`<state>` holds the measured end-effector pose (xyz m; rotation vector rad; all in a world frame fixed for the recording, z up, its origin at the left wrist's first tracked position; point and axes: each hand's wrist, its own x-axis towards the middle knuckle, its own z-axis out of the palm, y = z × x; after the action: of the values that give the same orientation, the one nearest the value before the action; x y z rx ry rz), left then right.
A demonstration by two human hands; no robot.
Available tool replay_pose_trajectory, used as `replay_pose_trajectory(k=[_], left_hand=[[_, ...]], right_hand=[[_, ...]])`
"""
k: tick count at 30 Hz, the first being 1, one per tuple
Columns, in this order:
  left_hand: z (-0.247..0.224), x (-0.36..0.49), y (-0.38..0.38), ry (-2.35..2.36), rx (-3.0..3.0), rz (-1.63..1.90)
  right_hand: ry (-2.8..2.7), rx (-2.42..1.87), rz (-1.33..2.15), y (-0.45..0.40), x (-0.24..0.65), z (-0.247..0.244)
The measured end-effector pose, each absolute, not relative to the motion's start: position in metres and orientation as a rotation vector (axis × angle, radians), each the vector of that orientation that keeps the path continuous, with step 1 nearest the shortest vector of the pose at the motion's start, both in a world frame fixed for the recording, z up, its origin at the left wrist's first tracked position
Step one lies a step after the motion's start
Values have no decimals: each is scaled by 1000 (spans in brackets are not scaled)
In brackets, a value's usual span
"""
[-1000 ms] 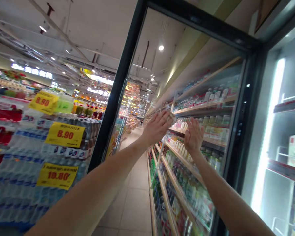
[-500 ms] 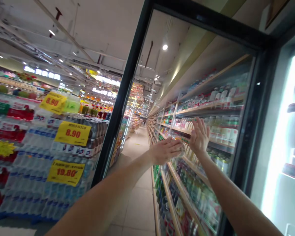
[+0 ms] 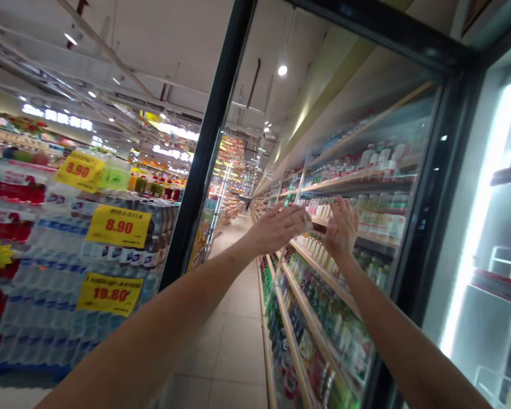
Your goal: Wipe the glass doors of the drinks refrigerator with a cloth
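Note:
My left hand (image 3: 279, 228) is stretched out flat in front of the glass door (image 3: 276, 130), with its fingers reaching to the right. A small pale patch shows at its fingertips, too blurred to make out. Just to the right, my right hand (image 3: 342, 227) is raised with its fingers up and slightly bent, and no object shows in it. The two hands are close together but apart. Whether either touches the glass cannot be seen. The door has a black frame (image 3: 204, 147) and stands swung out from the lit fridge (image 3: 464, 244).
Through or in the glass, long shelves (image 3: 323, 272) of bottles run along an aisle floor (image 3: 238, 346). At left stand stacked packs of bottled water (image 3: 46, 289) with yellow price signs (image 3: 118, 226). Fridge shelves (image 3: 500, 287) lie at far right.
My left hand has moved up and a little left. My right hand has risen slightly. The view has shifted a little, and more of the fridge shelving shows at right.

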<state>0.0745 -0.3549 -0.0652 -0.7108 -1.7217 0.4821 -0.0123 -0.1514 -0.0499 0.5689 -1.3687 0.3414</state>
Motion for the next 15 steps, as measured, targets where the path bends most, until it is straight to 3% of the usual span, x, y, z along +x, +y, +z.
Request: replay_pose_trajectory(k=[3,7,12,15], left_hand=[[-64,74,-347,-1703,-615,412],[-67,70,-345,-1683,-899,618],[-51,74,-358,-1665,-466,310],[-57,78,-364,-1674,-609,416]], right_hand=[[-1376,568,339,-151,-11,-50],[-1378,571,330,-150,-11,-50],[-1356,573,341,-150,-14,-50],[-1353,575,338,-150,-14,-50]])
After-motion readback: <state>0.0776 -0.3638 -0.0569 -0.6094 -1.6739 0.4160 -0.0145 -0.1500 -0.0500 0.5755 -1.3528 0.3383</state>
